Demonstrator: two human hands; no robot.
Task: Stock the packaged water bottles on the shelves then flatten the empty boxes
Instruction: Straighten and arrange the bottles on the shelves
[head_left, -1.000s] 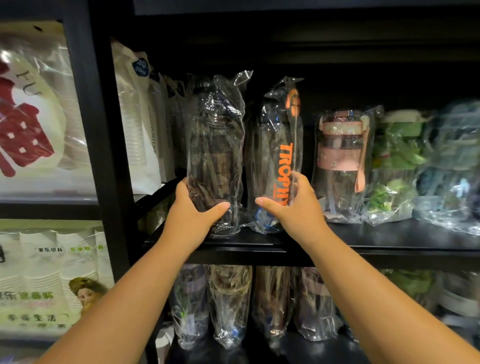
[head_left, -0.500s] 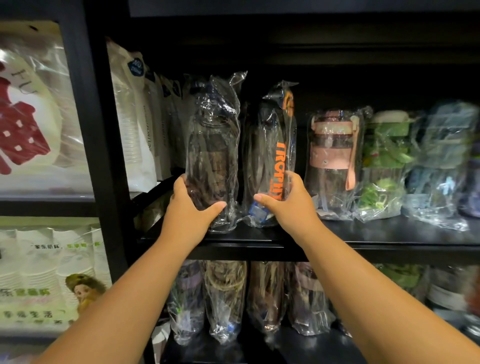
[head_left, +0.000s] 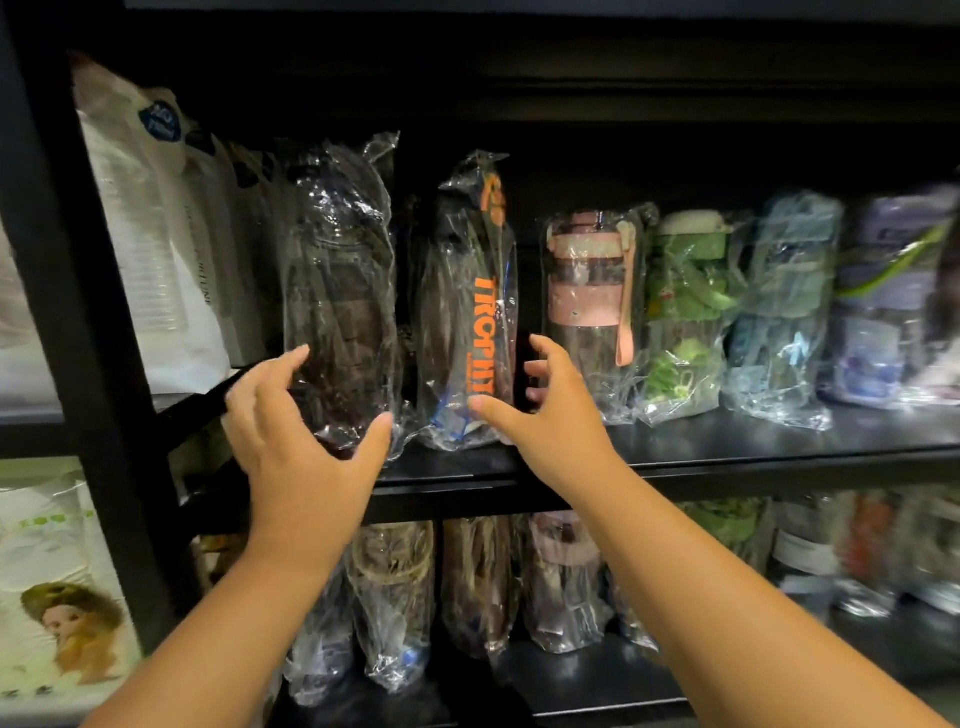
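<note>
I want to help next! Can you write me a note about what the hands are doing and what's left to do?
Left hand: open, fingers spread around the dark wrapped bottle; contact unclear.
Right hand: open, spread around the orange-lettered bottle.
Both bottles stand upright on the shelf, beside other wrapped bottles.
Done: these two are shelved.
Left: flattening the boxes; none are in view.

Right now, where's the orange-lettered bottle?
Head view, centre-left on the shelf: the orange-lettered bottle stands between the dark bottle and the pink bottle, by the right hand.
</note>
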